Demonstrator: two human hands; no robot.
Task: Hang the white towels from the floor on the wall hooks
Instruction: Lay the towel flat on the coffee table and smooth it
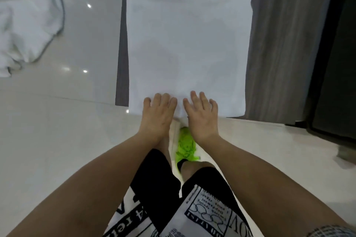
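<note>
Printed shorts [210, 211], lettering unreadable; both hands hold white towel [188, 44].

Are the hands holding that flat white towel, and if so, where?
Both the left hand and right hand grip the flat white towel by its near edge, side by side; the thumbs are hidden beneath it.
</note>
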